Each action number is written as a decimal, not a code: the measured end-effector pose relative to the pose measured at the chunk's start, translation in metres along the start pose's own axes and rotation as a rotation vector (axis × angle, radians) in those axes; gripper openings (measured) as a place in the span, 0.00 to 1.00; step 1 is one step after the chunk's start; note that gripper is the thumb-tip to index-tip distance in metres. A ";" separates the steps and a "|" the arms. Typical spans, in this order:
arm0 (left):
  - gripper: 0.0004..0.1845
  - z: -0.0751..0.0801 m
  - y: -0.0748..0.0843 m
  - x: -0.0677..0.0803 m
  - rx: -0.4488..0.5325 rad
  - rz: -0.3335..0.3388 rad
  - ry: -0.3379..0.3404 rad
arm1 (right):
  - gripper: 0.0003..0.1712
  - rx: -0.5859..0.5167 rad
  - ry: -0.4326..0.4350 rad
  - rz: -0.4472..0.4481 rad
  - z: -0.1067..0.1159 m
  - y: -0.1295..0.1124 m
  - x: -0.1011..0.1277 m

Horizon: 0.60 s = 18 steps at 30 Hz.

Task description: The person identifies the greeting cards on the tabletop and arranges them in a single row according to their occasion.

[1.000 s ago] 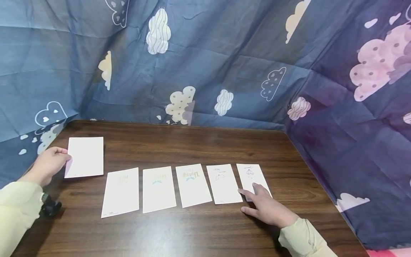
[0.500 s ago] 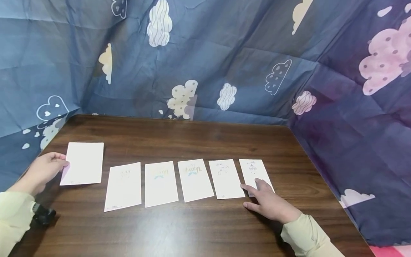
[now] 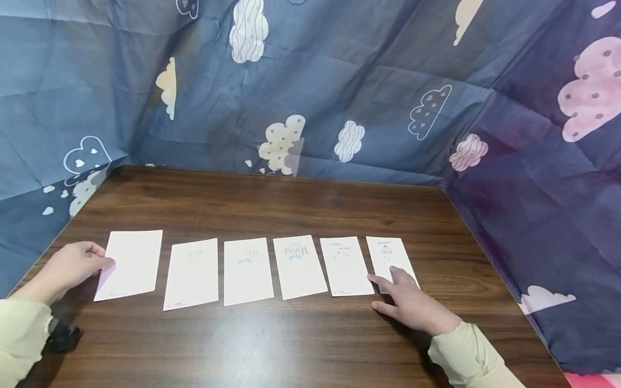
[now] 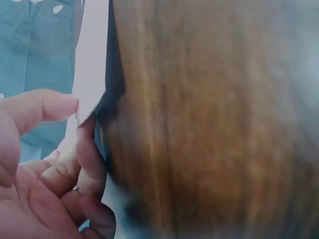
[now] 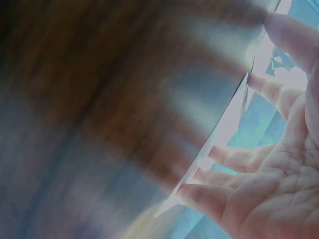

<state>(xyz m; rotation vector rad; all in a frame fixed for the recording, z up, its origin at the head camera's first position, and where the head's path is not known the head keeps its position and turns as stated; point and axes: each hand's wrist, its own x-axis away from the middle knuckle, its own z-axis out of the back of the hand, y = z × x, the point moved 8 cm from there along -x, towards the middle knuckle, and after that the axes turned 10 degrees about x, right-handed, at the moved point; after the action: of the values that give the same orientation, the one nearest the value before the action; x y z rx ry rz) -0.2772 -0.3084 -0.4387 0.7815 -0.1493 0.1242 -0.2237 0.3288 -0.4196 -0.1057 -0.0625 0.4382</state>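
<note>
While pinched: card [image 3: 131, 263] at left hand [image 3: 68, 268]

Dark wood-grain table [image 3: 291, 345] across the lower frame, smooth with a faint sheen, six white cards [image 3: 247, 270] of matt paper in a row mid-frame, creased matt cloth backdrop [image 3: 310, 81] with cloud print above, pale yellow soft fabric sleeves [image 3: 473, 364] at the bottom corners

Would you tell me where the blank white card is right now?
In the head view, the blank card lies at the row's left end, beside the left hand, which holds its edge.
</note>
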 end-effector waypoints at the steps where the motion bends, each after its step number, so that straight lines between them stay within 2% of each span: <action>1: 0.21 0.000 0.001 0.000 -0.027 -0.006 0.003 | 0.32 -0.001 -0.001 -0.001 0.000 0.000 0.000; 5: 0.20 0.002 0.008 0.000 -0.147 -0.051 0.019 | 0.32 -0.005 -0.007 -0.004 0.000 0.001 0.000; 8: 0.18 0.001 0.013 0.000 -0.196 -0.079 0.010 | 0.32 -0.004 -0.003 -0.003 0.001 0.001 0.000; 15: 0.18 -0.001 0.014 0.001 -0.189 -0.069 -0.011 | 0.32 0.007 0.031 0.010 0.004 0.000 0.000; 18: 0.18 0.000 0.016 0.001 -0.207 -0.092 -0.007 | 0.32 0.008 0.030 0.010 0.004 0.000 0.000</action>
<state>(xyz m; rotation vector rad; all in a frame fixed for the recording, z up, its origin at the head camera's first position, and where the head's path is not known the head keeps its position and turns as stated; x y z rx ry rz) -0.2786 -0.2971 -0.4276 0.5816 -0.1301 0.0180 -0.2243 0.3291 -0.4158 -0.1050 -0.0311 0.4463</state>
